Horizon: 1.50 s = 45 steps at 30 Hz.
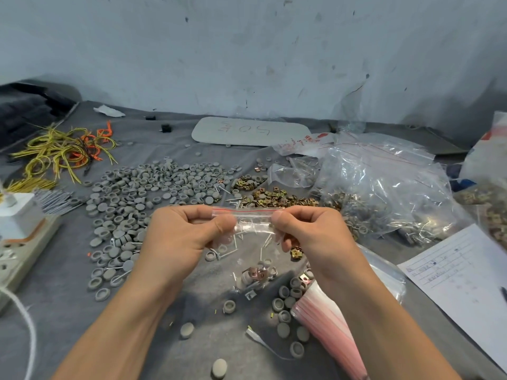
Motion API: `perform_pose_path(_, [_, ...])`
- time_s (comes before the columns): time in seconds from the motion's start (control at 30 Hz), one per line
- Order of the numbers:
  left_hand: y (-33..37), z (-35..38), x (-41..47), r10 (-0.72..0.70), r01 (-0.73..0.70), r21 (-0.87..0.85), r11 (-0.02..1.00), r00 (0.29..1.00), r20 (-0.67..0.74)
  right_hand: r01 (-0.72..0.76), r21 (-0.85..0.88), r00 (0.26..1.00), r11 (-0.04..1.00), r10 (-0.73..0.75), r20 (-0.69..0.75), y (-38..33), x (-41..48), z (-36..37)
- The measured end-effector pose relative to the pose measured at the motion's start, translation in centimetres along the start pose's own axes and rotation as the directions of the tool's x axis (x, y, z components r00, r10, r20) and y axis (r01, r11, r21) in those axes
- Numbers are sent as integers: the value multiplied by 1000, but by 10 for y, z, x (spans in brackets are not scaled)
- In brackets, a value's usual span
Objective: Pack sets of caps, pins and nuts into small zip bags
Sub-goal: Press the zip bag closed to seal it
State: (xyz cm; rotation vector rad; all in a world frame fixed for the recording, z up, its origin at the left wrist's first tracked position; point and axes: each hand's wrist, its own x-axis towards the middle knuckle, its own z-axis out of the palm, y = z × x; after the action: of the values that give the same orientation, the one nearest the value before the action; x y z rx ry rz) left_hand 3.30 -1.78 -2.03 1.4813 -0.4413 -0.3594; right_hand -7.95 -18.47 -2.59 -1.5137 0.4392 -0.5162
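Pinching the small zip bag (253, 229) by its red-lined seal, left hand (189, 231) on one end, right hand (310, 231) on the other, fingers curled tight. Held taut above the tabletop (68, 311), mouth up, probably to keep the set down at the bottom while pressing the zip closed. Looks like the sealing step. Left of the bag, grey caps (153, 193); farther left, pins (57, 200); straight behind it, brassy nuts (269, 196). Below-right of the bag, a stack of empty bags (326, 322), handy for grabbing. Behind-right, a big clear bag (384, 187), presumably for finished sets.
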Motion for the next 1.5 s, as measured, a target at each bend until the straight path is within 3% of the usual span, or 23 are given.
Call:
perform_pose_path(0.43, [-5, 13, -4, 27, -30, -17, 999, 992, -127, 31, 81, 999, 996, -29, -27, -1, 2, 4])
perform_pose_path(0.7, [-6, 10, -3, 31, -30, 10, 1000, 994, -106, 7, -22, 1000, 1000, -7, -4, -3, -2, 6])
perform_pose_path(1.0, [-10, 21, -3, 47, -47, 3, 999, 999, 4, 99, -17, 993, 995, -98, 65, 1, 0, 16])
perform_pose_path(1.5, [-12, 32, -2, 106, -105, -27, 994, 994, 42, 166, 15, 984, 986, -167, 55, 5, 2, 18])
